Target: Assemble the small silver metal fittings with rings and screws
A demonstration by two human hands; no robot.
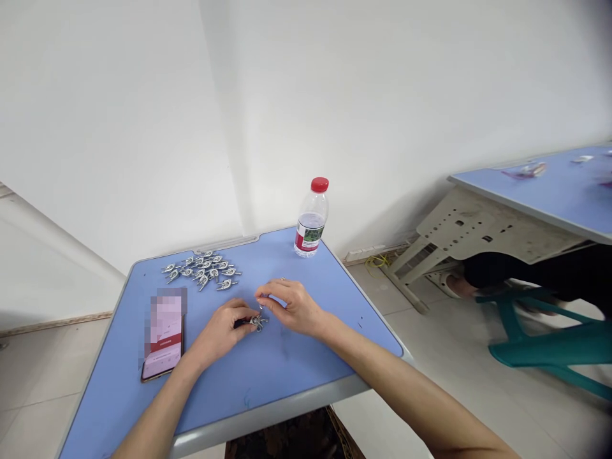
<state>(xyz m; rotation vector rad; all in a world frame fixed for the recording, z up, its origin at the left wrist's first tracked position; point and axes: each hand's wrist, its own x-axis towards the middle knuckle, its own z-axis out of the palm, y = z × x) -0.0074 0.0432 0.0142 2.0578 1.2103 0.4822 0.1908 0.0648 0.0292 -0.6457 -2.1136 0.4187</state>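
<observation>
My left hand (228,328) is closed, thumb and fingers pinching a small silvery metal piece (259,322) with a ring-like end, low over the blue desk (306,344). Just right of it, my right hand (289,303) has its thumb and forefinger drawn together above the piece. Whatever sits between those fingertips is too small to make out. Beyond my left hand lies a loose pile of similar silvery metal pieces (201,266), several of them with two prongs. One of these pieces (226,284) lies at the pile's near edge, closest to my hands.
A phone (165,344) with a lit screen lies left of my left forearm. At the desk's far right corner stands a clear bottle (312,223) with a red cap, close to the white wall. A second desk (564,191), a green stool (549,344) and a person's leg are at right.
</observation>
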